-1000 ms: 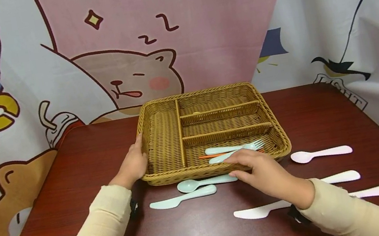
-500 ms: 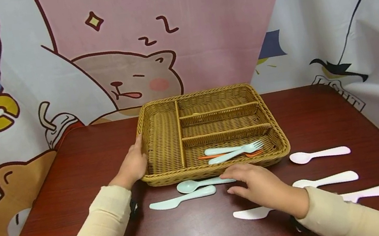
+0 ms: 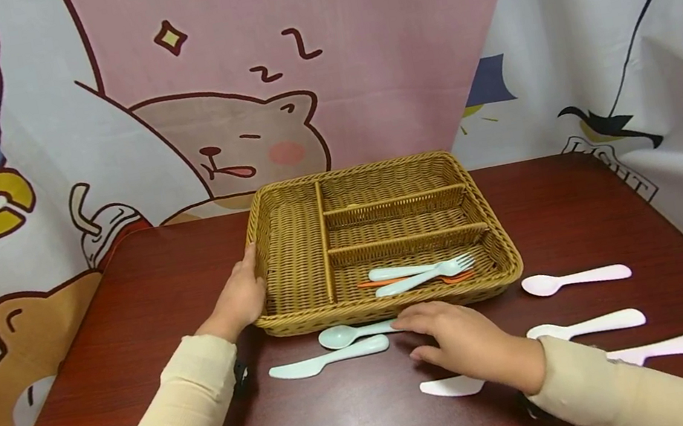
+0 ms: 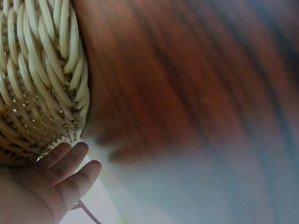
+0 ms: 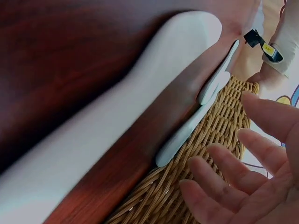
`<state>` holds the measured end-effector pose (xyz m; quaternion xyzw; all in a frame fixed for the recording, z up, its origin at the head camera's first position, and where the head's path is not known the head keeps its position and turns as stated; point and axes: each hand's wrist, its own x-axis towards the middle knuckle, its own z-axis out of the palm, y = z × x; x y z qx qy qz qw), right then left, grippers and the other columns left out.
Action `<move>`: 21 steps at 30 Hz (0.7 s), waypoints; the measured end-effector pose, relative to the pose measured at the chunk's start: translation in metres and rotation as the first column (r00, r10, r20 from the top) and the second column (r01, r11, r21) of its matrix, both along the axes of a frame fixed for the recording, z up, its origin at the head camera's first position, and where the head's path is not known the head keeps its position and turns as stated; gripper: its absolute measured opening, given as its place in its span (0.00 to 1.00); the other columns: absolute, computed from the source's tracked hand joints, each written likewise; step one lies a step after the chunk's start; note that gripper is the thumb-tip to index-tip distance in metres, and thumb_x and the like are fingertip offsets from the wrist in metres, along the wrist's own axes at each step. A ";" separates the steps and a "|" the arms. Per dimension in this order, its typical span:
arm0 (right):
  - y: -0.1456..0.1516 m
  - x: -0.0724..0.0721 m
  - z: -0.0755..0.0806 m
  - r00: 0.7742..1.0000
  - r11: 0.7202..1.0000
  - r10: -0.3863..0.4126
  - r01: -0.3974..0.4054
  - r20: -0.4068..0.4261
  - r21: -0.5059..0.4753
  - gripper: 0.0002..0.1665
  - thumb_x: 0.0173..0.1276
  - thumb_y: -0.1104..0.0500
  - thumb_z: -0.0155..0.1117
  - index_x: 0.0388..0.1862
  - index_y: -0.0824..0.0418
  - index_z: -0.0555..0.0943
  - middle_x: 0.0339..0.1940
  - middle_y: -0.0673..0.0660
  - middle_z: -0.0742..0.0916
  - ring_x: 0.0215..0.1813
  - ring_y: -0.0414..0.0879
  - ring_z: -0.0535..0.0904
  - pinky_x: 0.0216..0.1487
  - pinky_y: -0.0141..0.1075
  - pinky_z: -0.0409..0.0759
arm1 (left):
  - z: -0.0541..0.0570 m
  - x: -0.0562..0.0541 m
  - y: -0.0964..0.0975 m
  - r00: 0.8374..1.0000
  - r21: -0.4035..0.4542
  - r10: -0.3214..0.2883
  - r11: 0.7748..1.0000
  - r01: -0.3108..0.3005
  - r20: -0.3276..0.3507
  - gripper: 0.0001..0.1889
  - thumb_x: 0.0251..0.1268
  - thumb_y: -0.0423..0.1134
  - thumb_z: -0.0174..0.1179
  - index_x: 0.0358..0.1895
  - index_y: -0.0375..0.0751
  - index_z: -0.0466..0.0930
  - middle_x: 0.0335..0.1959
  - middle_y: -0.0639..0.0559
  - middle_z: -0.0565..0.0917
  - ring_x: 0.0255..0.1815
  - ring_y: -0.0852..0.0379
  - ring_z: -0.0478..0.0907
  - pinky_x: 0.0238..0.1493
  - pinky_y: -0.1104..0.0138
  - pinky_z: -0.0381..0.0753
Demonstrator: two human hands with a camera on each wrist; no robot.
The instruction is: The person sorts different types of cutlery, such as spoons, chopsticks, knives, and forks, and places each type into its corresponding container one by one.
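Note:
A wicker cutlery basket [image 3: 290, 252] with dividers stands at the back of the table. My left hand [image 3: 237, 302] rests against its left side, fingers extended along the wicker in the left wrist view. Just in front of the basket lies a mint spoon [image 3: 337, 336], with a mint knife [image 3: 332, 356] nearer me. My right hand [image 3: 464, 339] hovers over the spoon's handle end, hiding it from the head camera. In the right wrist view its fingers [image 5: 229, 172] are spread, apart from the spoon handle [image 5: 184, 137], with nothing between them.
The basket's front compartment holds two mint forks [image 3: 417, 279] over orange cutlery [image 3: 461, 278]. Under my right arm lies a white knife [image 3: 452, 387]. To the right are two white spoons [image 3: 579, 279] and another knife [image 3: 676, 345]. A printed curtain [image 3: 388, 47] hangs behind.
My right hand has drawn back from the basket's front compartment, down and left to the mint spoon's handle, uncovering the forks. The left hand stays at the basket.

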<state>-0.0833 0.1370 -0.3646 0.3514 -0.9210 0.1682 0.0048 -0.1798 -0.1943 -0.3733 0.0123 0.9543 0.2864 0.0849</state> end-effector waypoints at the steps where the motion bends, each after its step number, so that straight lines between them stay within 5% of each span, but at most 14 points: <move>1: -0.001 0.000 -0.001 1.000 1.000 -0.002 0.002 -0.002 0.003 0.24 0.59 0.57 0.72 0.55 0.56 0.83 0.54 0.55 0.84 0.56 0.51 0.80 0.51 0.47 0.79 | 0.000 0.000 0.000 1.000 0.000 0.001 1.000 -0.001 0.001 0.34 0.74 0.32 0.36 0.78 0.37 0.33 0.73 0.28 0.53 0.73 0.36 0.55 0.70 0.47 0.57; 21: -0.008 -0.006 -0.006 0.998 0.997 -0.017 0.022 -0.067 0.071 0.22 0.56 0.59 0.74 0.52 0.55 0.84 0.44 0.54 0.86 0.48 0.50 0.83 0.43 0.45 0.81 | -0.001 -0.002 -0.001 1.000 -0.015 -0.019 1.000 0.018 -0.022 0.33 0.73 0.31 0.36 0.77 0.33 0.34 0.73 0.27 0.51 0.74 0.35 0.52 0.72 0.47 0.54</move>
